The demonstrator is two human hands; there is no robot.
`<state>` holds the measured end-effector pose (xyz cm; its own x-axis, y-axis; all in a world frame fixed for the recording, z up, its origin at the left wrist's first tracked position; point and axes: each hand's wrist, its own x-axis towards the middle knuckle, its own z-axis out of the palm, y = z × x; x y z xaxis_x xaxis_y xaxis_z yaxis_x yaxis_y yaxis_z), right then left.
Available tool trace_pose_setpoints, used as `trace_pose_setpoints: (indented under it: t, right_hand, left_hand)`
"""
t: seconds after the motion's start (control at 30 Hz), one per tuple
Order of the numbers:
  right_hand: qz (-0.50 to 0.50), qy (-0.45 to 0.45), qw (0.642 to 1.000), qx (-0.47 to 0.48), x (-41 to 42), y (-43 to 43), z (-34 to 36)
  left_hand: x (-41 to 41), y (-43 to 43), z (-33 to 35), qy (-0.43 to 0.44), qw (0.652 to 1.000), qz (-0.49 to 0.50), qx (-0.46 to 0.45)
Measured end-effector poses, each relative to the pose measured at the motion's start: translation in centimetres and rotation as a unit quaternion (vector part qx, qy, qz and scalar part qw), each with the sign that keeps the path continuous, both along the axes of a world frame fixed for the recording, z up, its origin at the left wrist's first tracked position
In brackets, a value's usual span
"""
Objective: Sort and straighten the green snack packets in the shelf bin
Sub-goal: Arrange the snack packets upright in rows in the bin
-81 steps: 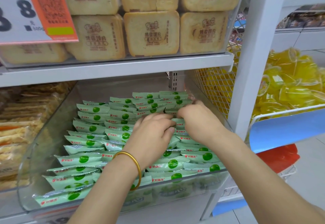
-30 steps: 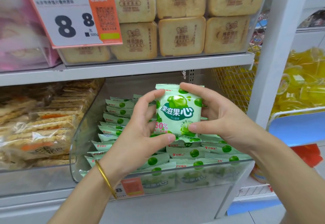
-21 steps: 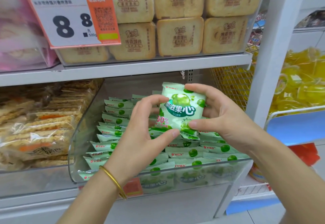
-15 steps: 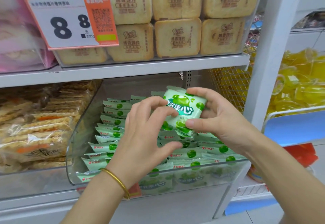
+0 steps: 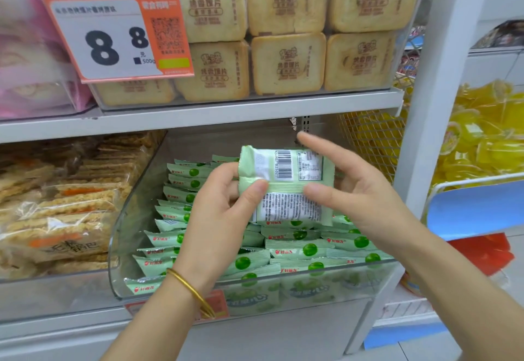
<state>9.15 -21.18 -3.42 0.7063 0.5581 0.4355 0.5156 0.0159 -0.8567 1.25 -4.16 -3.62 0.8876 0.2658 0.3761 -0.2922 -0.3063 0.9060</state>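
- Flipped since a moment ago and now showing its barcode side, being held mid-frame above the bin (image 5: 128,233): green packet (image 5: 286,187).
- Gripping its left edge, thumb in front: left hand (image 5: 221,219).
- Touching it with thumb, fingers straight: right hand (image 5: 360,202).
- Lying in rows below, inside bin: other green packets (image 5: 300,250).
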Motion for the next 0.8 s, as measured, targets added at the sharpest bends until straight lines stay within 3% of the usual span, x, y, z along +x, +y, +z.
trace_pose_setpoints:
  t: [0.2,0.53,0.73,0.8]
  right_hand:
    - [-0.036,-0.016,0.999,0.015,0.4,0.4,-0.2]
    - [-0.048,0.004,0.999,0.005,0.4,0.5,-0.2]
    - [-0.032,0.057,0.997,0.048,1.3,0.0,-0.8]
    - [-0.032,-0.009,0.999,0.025,1.3,-0.5,-0.7]
  left_hand:
    - [-0.1,-0.3,0.1,0.028,0.996,-0.069,-0.048]
    - [0.6,-0.2,-0.5,0.031,0.997,-0.025,-0.067]
    - [2.4,0.3,-0.5,0.108,0.963,0.004,-0.246]
    - [2.9,0.3,-0.5,0.128,0.952,-0.002,-0.277]
